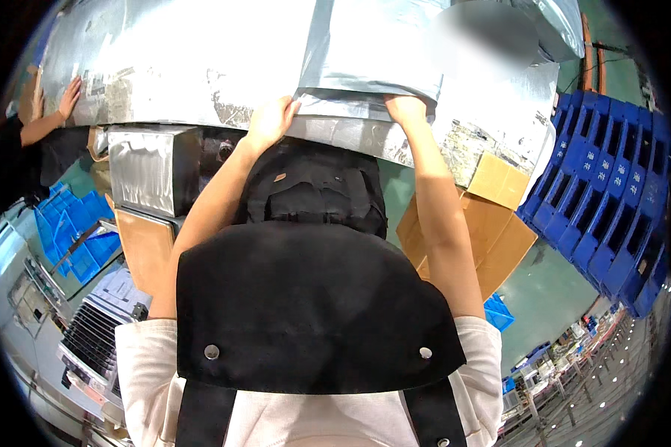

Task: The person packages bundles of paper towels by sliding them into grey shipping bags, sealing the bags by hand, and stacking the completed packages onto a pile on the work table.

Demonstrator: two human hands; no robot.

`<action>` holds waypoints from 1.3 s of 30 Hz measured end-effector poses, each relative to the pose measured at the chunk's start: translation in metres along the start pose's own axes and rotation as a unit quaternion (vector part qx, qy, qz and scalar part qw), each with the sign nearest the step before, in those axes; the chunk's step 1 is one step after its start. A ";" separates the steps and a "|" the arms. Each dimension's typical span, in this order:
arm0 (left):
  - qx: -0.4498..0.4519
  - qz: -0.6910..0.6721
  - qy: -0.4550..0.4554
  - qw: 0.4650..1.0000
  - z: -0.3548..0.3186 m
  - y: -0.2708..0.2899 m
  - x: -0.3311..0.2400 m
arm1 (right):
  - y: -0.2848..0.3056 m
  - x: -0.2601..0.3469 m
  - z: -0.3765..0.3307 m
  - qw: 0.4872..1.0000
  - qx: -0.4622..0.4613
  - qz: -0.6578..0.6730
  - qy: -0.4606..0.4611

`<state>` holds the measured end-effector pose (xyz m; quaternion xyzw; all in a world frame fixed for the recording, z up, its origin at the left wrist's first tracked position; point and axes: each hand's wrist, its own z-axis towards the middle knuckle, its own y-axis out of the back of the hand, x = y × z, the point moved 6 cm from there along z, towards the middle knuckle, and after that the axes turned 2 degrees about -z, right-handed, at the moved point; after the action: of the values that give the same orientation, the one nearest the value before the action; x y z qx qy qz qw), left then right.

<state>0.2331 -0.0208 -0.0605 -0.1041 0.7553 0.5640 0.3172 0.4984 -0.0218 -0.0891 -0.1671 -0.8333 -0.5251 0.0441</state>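
A shiny grey plastic bag (373, 56) lies flat on the metal-topped table (179, 59), its open mouth toward me. My left hand (273, 124) is closed on the left corner of that mouth, thumb on top. At the right side of the mouth my right hand (408, 112) grips the bag's edge, its fingertips hidden under the plastic. Between the two hands the mouth gapes a little as a dark slit; I cannot see what is inside. A black apron (313, 305) covers my front.
At the left, another person's hand (70, 98) rests at the table edge. Below the table are a silver box (145, 167), a black backpack (313, 186) and an open cardboard box (470, 231). Blue plastic pallets (596, 171) stand right; blue crates (78, 231) lie left.
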 end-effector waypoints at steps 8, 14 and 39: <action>0.049 -0.100 0.115 0.987 -0.011 0.002 0.020 | 0.005 -0.018 -0.106 0.945 -0.260 -0.004 0.197; 0.050 -0.183 0.154 0.970 0.015 0.018 0.007 | 0.013 0.047 -0.086 0.919 -0.290 0.092 0.251; 0.111 -0.193 0.151 0.963 0.006 0.013 0.035 | -0.047 -0.200 -0.277 0.993 0.083 -0.054 -0.068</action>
<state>0.2019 -0.0045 -0.0722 -0.2961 0.8177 0.3823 0.3122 0.6434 -0.3329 -0.0563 -0.1525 -0.8831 -0.4429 -0.0272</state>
